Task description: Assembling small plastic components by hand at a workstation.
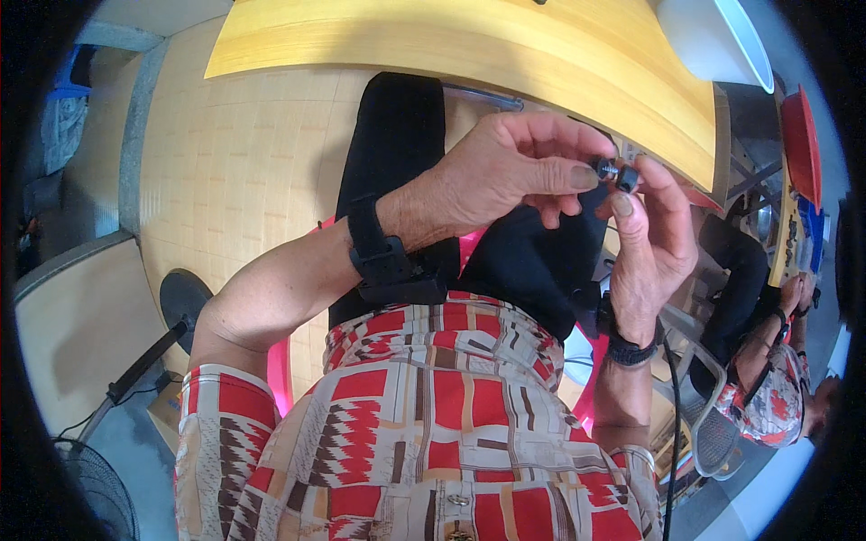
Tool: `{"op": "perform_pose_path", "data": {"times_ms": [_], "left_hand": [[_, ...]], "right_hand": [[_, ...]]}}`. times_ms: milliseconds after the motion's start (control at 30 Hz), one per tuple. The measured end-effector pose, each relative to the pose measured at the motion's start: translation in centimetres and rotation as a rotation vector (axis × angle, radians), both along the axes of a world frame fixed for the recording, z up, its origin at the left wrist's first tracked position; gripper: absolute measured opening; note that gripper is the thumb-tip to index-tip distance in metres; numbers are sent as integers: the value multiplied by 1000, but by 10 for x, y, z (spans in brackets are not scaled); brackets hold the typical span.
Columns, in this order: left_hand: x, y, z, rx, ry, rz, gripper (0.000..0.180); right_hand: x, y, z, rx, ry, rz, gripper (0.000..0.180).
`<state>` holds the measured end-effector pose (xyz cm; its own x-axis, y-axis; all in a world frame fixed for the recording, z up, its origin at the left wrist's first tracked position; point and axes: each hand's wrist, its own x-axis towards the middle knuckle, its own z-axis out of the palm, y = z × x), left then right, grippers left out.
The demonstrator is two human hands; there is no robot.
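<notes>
1. Hands met at about one o'clock from the middle of the view, just below the edge of the yellow wooden table (505, 63).
2. The left hand (514, 167) came in from nine o'clock, its thumb and forefinger pinched on a small dark part with a silvery end (606, 168).
3. The right hand (651, 236) rose from five o'clock, and its fingertips nipped a second small dark piece (627, 179) just beside the first.
4. The two little pieces sat touching or nearly so; which it was could not be told from where I stood.
5. The other fingers of the left hand were curled under, those of the right loosely bent.
6. A black strap (383, 257) wrapped the left wrist, a dark band (629, 350) the right.
7. Under the hands lay black trousers (397, 144) and a red, cream and brown patterned shirt (424, 424).
8. At twelve to one o'clock a white bowl-shaped thing (717, 41) rested on the table.
9. At three o'clock stood something red (801, 144), and below it, near four o'clock, another person (776, 397) in a similar patterned shirt.
10. At eight o'clock a dark fan stand (180, 302) stood on the floor.
</notes>
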<state>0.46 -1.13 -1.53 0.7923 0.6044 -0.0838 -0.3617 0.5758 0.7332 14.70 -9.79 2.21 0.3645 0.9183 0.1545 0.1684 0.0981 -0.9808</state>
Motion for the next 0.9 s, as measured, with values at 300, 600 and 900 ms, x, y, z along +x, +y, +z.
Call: {"op": "perform_pose_path", "data": {"times_ms": [300, 600, 900], "left_hand": [[2, 0, -1, -14, -73, -16, 29], [0, -1, 2, 61, -1, -27, 31], [6, 0, -6, 19, -52, -40, 31]], "right_hand": [[8, -7, -5, 74, -137, -42, 32], [0, -6, -7, 63, -163, -23, 31], [2, -4, -7, 45, -114, 6, 31]]}}
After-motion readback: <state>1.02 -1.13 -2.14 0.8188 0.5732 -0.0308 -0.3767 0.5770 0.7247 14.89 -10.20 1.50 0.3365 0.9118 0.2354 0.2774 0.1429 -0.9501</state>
